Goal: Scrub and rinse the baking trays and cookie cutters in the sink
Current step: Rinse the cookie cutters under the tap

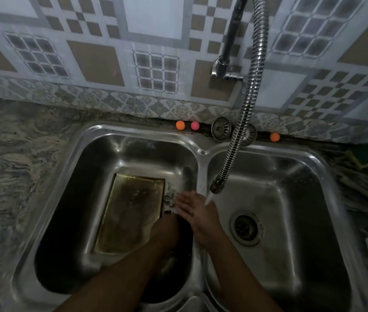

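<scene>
Our right hand [189, 204] lies flat and open, holding nothing, under the hose's [244, 122] water; our left hand [164, 228] is too dark to judge. Just left, the baking tray [131, 212] lies in the left basin of the steel sink [133, 129], its long axis running near to far. Marbled desk [18, 154] and patterned tiles surround it.

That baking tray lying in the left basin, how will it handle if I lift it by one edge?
The baking tray looks like thin rigid metal, so probably stiff and light. Its surface shines wet, so likely slippery. It lies flat against the sink floor, so its edge may be awkward to catch.
</scene>
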